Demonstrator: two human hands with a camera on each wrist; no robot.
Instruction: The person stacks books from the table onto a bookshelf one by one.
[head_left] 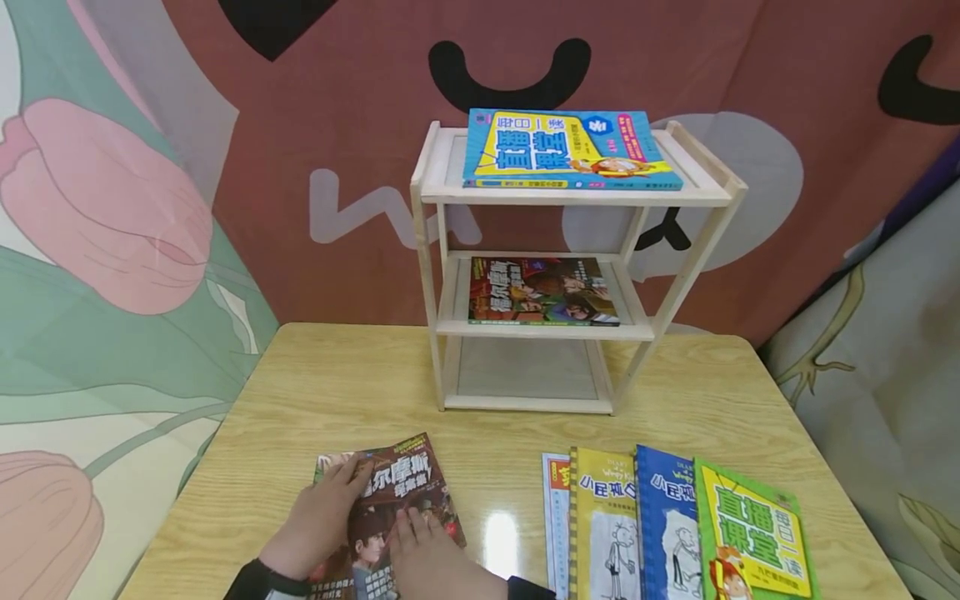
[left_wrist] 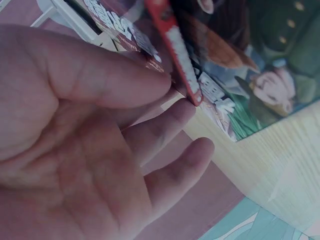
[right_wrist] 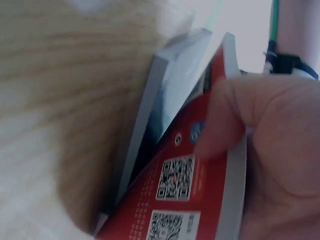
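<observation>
A dark red comic-style book (head_left: 408, 471) with white Chinese lettering lies tilted at the front left of the table. My right hand (head_left: 435, 554) grips it, fingers spread over the front cover. In the right wrist view the thumb presses the book's red back cover (right_wrist: 185, 150), which carries QR codes. My left hand (head_left: 322, 512) holds the upper left side of the same book; its thumb (left_wrist: 135, 87) lies by the red spine (left_wrist: 180, 55) in the left wrist view. Beneath is a second book (left_wrist: 270, 95), partly hidden, its cover showing a figure in green.
A white wooden shelf rack (head_left: 543, 406) stands at the table's back. A blue-yellow book (head_left: 573, 150) lies on its top and a dark book (head_left: 540, 292) on its middle level. At front right overlap a pale book (head_left: 557, 525), yellow book (head_left: 607, 500), blue book (head_left: 667, 508) and green book (head_left: 757, 525).
</observation>
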